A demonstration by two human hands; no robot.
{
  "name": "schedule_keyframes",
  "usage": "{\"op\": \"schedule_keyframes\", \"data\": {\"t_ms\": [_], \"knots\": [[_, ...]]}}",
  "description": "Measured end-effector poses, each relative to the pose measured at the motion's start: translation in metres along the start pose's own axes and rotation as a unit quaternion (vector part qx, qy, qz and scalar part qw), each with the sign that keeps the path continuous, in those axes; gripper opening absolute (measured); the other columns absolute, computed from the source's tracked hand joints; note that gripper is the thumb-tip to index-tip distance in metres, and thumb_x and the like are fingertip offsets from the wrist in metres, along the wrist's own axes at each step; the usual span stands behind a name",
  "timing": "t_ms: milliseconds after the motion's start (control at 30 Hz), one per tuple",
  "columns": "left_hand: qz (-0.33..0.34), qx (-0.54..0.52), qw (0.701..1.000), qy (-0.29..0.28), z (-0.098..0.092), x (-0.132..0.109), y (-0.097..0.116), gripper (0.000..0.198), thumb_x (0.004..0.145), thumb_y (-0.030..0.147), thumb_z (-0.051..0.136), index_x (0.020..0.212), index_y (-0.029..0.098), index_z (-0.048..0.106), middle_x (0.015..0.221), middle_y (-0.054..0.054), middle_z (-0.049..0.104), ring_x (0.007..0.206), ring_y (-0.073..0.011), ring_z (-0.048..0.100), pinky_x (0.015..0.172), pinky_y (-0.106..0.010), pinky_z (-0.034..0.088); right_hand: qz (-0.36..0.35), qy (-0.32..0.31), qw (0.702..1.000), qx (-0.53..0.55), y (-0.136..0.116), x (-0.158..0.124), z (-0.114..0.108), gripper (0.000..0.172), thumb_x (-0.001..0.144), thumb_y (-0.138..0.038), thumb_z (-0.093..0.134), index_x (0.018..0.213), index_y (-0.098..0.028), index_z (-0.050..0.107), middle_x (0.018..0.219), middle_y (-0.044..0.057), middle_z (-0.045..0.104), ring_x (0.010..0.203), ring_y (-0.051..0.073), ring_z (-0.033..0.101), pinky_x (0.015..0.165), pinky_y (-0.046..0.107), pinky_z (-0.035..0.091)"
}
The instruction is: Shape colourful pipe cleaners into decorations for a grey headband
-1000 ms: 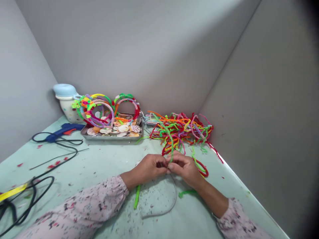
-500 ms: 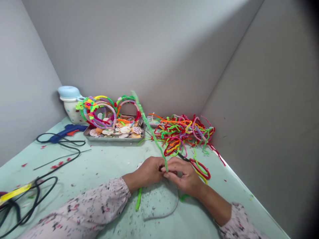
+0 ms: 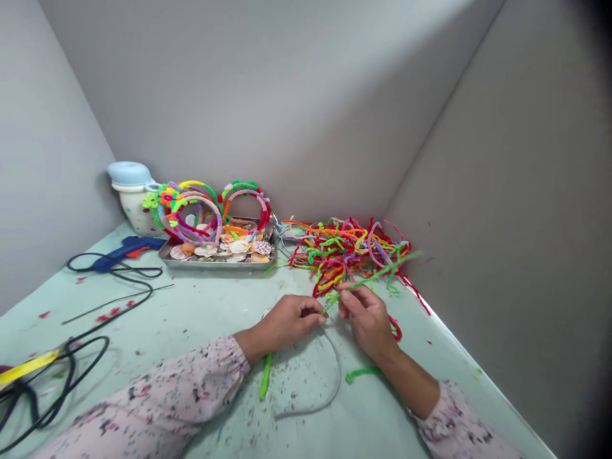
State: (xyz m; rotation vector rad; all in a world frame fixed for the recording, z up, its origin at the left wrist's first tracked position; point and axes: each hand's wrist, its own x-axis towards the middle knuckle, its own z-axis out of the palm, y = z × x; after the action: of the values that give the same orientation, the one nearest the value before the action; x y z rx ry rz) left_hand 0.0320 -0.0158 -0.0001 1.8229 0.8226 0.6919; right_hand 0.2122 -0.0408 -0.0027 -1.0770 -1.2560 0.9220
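Observation:
My left hand (image 3: 292, 320) pinches one end of a green pipe cleaner (image 3: 377, 274) between thumb and fingers. My right hand (image 3: 367, 319) grips the same pipe cleaner a little further along, its free end slanting up to the right. From under my left hand a thin grey strand (image 3: 338, 373) curves down onto the table. A short bright green piece (image 3: 266, 377) lies below my left wrist. Another green piece (image 3: 359, 373) rests beside my right wrist. Behind my right hand, scissors with a red handle (image 3: 396, 328) are mostly hidden.
A tangled pile of colourful pipe cleaners (image 3: 344, 245) lies at the back right. A metal tray (image 3: 215, 262) of shells carries several wrapped hoops (image 3: 197, 220). At left are a blue glue gun (image 3: 127, 248), its black cord (image 3: 79, 331) and a lidded white container (image 3: 136, 204).
The green pipe cleaner has swung from nearly upright down to the right. My right hand has moved away from my left, sliding up and right along the strand.

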Motion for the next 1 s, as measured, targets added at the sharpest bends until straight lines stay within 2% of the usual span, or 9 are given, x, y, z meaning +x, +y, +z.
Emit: {"op": "schedule_keyframes", "data": {"t_ms": [100, 167, 233, 367, 567, 800, 1000], "knots": [[-0.002, -0.023, 1.0, 0.008, 0.001, 0.002, -0.006, 0.02, 0.079, 0.028, 0.056, 0.09, 0.015, 0.067, 0.067, 0.001, 0.058, 0.059, -0.0103, 0.046, 0.055, -0.02, 0.036, 0.015, 0.028, 0.999, -0.003, 0.004, 0.002, -0.001, 0.025, 0.084, -0.043, 0.059, 0.089, -0.019, 0.064, 0.055, -0.003, 0.055, 0.055, 0.014, 0.049, 0.057, 0.027, 0.04], [-0.003, -0.043, 0.999, 0.022, 0.002, 0.003, -0.012, 0.03, 0.078, 0.028, 0.058, 0.105, 0.016, 0.063, 0.069, 0.001, 0.06, 0.059, -0.0107, 0.048, 0.056, -0.021, 0.037, 0.031, 0.035, 0.999, -0.005, 0.006, 0.005, -0.002, 0.029, 0.084, -0.047, 0.057, 0.088, -0.019, 0.064, 0.057, -0.002, 0.056, 0.055, 0.014, 0.049, 0.055, 0.027, 0.039], [-0.006, -0.054, 0.998, 0.021, 0.002, 0.004, -0.015, 0.035, 0.078, 0.028, 0.058, 0.111, 0.016, 0.06, 0.072, 0.0, 0.062, 0.06, -0.0112, 0.05, 0.056, -0.021, 0.038, 0.044, 0.039, 0.998, 0.0, 0.007, 0.007, -0.003, 0.033, 0.084, -0.051, 0.055, 0.09, -0.02, 0.064, 0.059, -0.001, 0.057, 0.053, 0.014, 0.049, 0.053, 0.027, 0.038], [-0.007, -0.031, 0.999, 0.007, 0.002, 0.003, -0.013, 0.026, 0.081, 0.028, 0.054, 0.101, 0.016, 0.064, 0.074, -0.001, 0.063, 0.061, -0.0116, 0.051, 0.059, -0.022, 0.04, 0.05, 0.053, 0.997, 0.001, 0.008, 0.009, -0.003, 0.036, 0.084, -0.053, 0.054, 0.09, -0.019, 0.064, 0.061, -0.001, 0.056, 0.052, 0.013, 0.047, 0.049, 0.026, 0.036], [0.017, 0.045, 0.999, -0.005, -0.002, 0.0, -0.003, 0.021, 0.083, 0.025, 0.05, 0.091, 0.017, 0.068, 0.076, -0.001, 0.064, 0.065, -0.0127, 0.053, 0.062, -0.021, 0.04, 0.056, 0.064, 0.995, -0.044, 0.004, 0.008, -0.005, 0.033, 0.084, -0.051, 0.056, 0.076, -0.019, 0.062, 0.061, -0.001, 0.053, 0.052, 0.013, 0.044, 0.049, 0.025, 0.033], [0.06, 0.113, 0.992, -0.006, -0.004, -0.002, 0.002, 0.022, 0.083, 0.019, 0.049, 0.094, 0.018, 0.069, 0.089, -0.003, 0.067, 0.081, -0.0148, 0.059, 0.073, -0.021, 0.042, 0.046, 0.071, 0.992, -0.09, -0.003, 0.009, -0.003, 0.035, 0.083, -0.05, 0.057, 0.066, -0.019, 0.059, 0.052, -0.003, 0.05, 0.05, 0.013, 0.043, 0.048, 0.026, 0.034], [0.074, 0.136, 0.988, -0.007, -0.005, -0.003, 0.006, 0.023, 0.084, 0.019, 0.049, 0.094, 0.018, 0.069, 0.089, -0.003, 0.067, 0.083, -0.0148, 0.058, 0.075, -0.022, 0.041, 0.046, 0.085, 0.989, -0.11, -0.003, 0.011, -0.004, 0.034, 0.083, -0.048, 0.057, 0.065, -0.019, 0.059, 0.051, -0.004, 0.05, 0.049, 0.013, 0.044, 0.049, 0.025, 0.034]]}}
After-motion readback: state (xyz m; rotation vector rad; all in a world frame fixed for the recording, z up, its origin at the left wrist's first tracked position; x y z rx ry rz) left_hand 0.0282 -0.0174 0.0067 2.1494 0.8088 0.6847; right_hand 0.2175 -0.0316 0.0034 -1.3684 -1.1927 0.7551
